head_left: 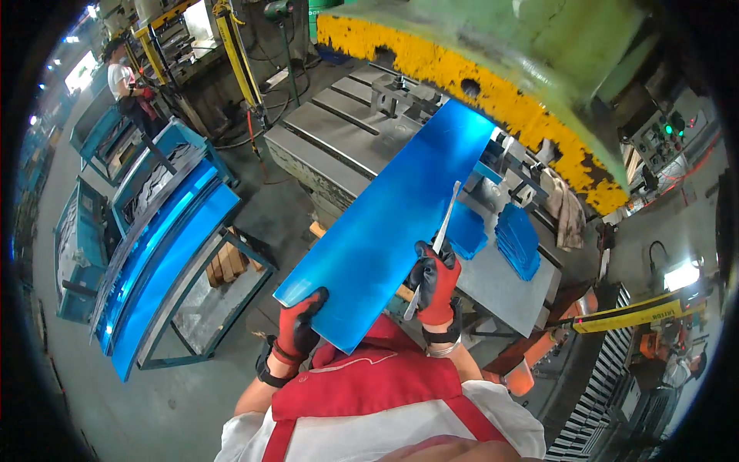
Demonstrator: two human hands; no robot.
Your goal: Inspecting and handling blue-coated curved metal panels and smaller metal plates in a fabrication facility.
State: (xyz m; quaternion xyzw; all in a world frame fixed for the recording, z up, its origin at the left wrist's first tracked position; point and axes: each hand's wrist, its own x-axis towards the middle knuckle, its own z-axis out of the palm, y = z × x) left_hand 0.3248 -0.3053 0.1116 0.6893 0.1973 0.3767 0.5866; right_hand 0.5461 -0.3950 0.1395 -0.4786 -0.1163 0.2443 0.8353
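A long blue metal sheet (392, 215) slopes from my waist up to the press, its far end under the press's yellow edge. My left hand (300, 323), in a red and black glove, is closed on the sheet's near left corner, thumb on top. My right hand (435, 281), gloved alike, is closed around a long, thin, silvery metal tool (446, 219) beside the sheet's right edge. Whether the right fingers also touch the sheet, I cannot tell. Right of the sheet, cut blue pieces (517, 240) lie stacked on a grey metal plate (512, 296).
A green press (531, 54) with a chipped yellow lower edge (493, 92) overhangs the slotted bed (331, 115). At left, more blue sheets (177, 262) lie on a metal rack (208, 354). A yellow guard post (239, 61) stands behind. Another person (127, 85) stands far left.
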